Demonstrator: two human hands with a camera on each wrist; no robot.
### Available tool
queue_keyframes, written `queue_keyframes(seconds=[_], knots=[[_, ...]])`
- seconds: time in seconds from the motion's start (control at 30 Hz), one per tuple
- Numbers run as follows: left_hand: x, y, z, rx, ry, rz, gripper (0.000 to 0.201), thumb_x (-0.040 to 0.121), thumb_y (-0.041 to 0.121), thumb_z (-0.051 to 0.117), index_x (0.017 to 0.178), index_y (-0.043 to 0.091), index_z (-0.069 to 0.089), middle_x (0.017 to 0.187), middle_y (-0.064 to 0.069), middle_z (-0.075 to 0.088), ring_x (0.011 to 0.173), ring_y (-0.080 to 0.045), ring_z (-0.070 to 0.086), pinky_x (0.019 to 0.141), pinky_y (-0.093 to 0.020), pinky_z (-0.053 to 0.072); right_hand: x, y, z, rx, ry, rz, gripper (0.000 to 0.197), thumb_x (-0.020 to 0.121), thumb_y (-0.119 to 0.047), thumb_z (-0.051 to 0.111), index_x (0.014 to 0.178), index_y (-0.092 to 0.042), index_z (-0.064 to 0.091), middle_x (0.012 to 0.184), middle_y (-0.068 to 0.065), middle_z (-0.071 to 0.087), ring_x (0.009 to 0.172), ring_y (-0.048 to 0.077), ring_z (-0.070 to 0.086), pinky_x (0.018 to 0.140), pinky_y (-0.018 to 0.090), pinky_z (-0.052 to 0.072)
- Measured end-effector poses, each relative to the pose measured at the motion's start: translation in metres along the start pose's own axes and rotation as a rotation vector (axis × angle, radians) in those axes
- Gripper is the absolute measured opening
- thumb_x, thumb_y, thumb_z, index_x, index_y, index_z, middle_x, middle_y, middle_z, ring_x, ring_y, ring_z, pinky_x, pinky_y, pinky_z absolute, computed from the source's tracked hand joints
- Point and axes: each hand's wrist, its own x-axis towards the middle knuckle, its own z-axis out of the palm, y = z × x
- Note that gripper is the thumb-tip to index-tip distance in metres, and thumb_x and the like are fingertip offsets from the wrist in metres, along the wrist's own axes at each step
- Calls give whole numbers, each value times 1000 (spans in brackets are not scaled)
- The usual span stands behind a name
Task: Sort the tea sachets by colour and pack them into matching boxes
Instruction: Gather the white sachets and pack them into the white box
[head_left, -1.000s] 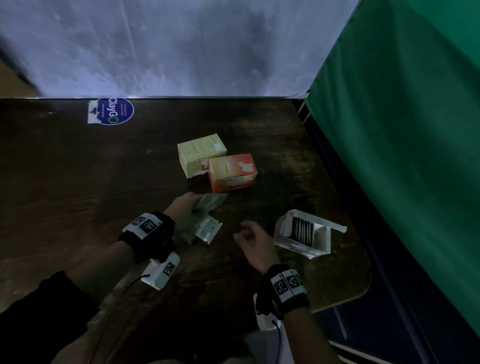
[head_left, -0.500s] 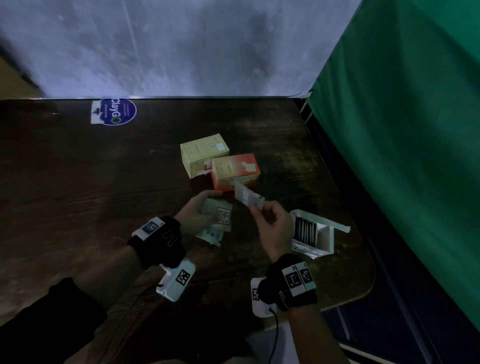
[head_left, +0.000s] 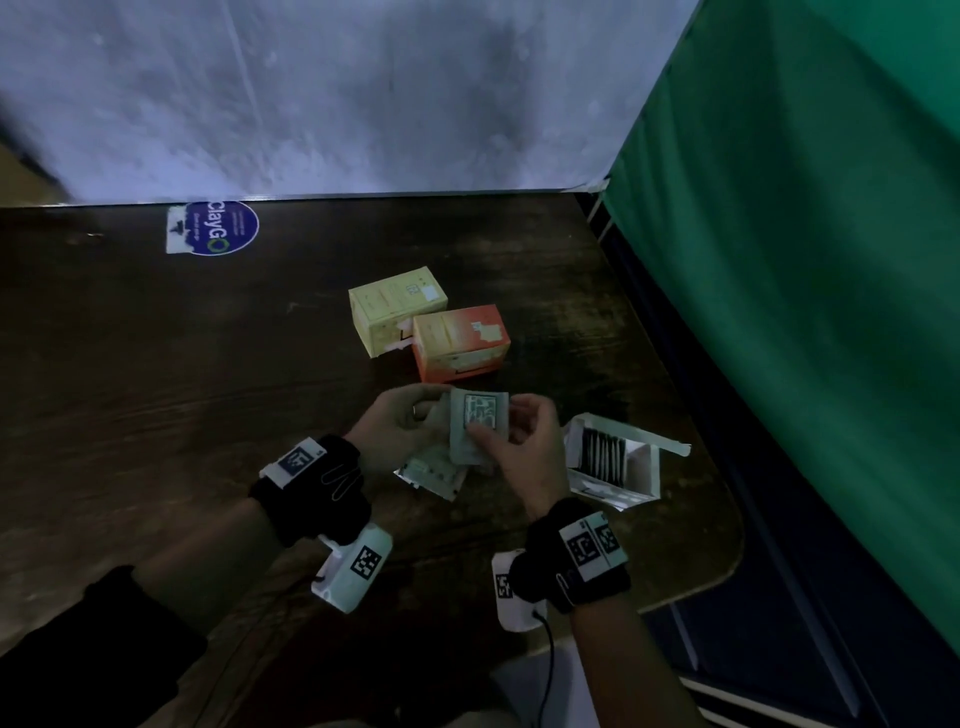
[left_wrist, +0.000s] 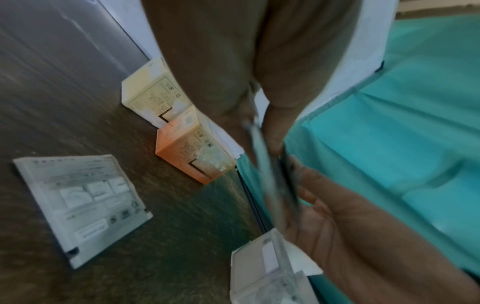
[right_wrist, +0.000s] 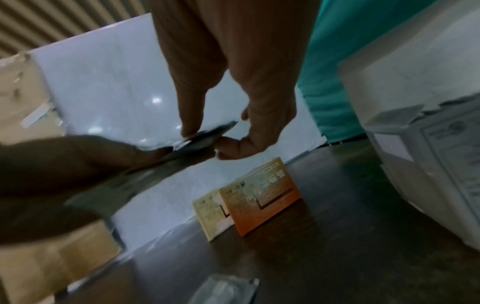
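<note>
Holding one grey sachet (head_left: 478, 425) upright above the table (head_left: 156, 389): left hand (head_left: 400, 426) grips its 9 o'clock edge, right hand (head_left: 524, 441) pinches its 3 o'clock side, thumb on the face. Loose grey sachet (head_left: 431, 470) lies flat at 6 o'clock beneath. White box (head_left: 613, 457), open, at 3 o'clock. Orange box (head_left: 460, 343) and yellow box (head_left: 395, 306), touching, at 12 o'clock.

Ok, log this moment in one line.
both hands pinch grey sachet | white box open | sachets on table | yellow, orange boxes closed
</note>
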Motion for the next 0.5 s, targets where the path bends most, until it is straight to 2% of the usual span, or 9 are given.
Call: queue_keyframes(seconds=[0.1,0.2,0.3,0.4,0.5], knots=[[1,1,0,-69,60,-73,25,81,15,70,104,21,62,95,2,67,83,-13,66,65,-17,54,4,1,-5,116,-32,92,49,74,-20,81,116,-15,56,112,2,66,100,14,65,82,34,58],[1,-1,-2,-37,-89,-115,35,74,16,77,104,25,63,100,4,69,89,-10,67,70,-19,54,5,3,-5,149,41,117,45,74,-18,80,114,-13,60,110,3,68,99,15,66,82,37,58],[0,-2,-2,17,-203,-116,38,74,8,76,106,23,65,101,6,70,88,-6,68,73,-20,55,6,5,-7,176,94,156,41,74,-18,81,110,-14,63,107,3,69,98,17,67,83,42,58],[3,-6,-2,48,-144,-65,29,82,1,67,108,15,64,98,3,68,85,-8,66,76,-22,55,4,7,-9,176,114,167,40,75,-19,80,111,-12,64,106,2,70,96,15,67,77,33,59],[10,-8,1,11,-17,-150,30,91,-4,51,117,11,53,104,-6,61,83,-17,61,72,-32,52,1,5,-11,212,125,137,32,80,-20,76,109,-14,66,101,-2,70,92,11,67,60,17,55]])
